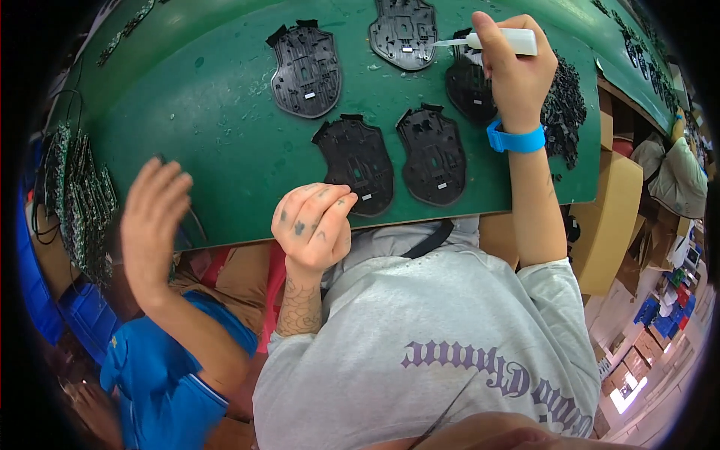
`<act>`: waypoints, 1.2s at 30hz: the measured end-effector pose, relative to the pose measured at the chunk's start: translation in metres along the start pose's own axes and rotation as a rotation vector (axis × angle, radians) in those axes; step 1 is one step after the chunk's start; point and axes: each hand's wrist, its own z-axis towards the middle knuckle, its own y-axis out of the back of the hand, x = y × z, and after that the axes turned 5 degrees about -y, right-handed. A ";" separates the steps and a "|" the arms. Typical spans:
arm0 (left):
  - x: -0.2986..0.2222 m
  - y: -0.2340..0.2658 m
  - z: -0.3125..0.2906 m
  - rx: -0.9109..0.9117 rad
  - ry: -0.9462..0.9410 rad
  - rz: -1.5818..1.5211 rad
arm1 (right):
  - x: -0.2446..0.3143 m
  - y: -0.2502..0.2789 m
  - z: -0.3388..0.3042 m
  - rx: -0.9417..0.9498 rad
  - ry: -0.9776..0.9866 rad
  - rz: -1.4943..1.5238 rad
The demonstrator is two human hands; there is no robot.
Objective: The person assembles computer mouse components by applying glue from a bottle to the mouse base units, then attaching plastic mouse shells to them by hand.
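Observation:
My right hand (519,71), with a blue wristband, is closed around a white squeeze bottle (523,42). The bottle's thin clear nozzle points left, its tip at the right edge of the far moulded black plastic shell (401,22). Another shell (470,88) lies partly under my right hand. At the near edge of the table, the tattooed left hand (311,225) is closed, fingers curled, by the lower corner of a near shell (360,161). Whatever those fingers hold, if anything, is hidden. Beside that shell lies one more (433,161), and another (306,75) sits farther left.
Small black parts (566,109) are heaped on the green table (217,127) right of my wrist. A co-worker's blurred hand (154,221) reaches in at left, near a hanging stack of circuit boards (75,195). Cardboard boxes (607,225) stand at right.

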 end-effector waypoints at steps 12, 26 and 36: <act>0.008 0.000 0.002 -0.064 0.029 0.043 | 0.018 0.046 -0.088 0.166 -0.135 0.272; 0.007 0.000 -0.001 -0.035 0.019 0.049 | 0.013 0.039 -0.096 0.135 -0.138 0.214; 0.009 0.001 0.002 -0.030 0.010 0.056 | 0.019 0.036 -0.094 0.148 -0.146 0.101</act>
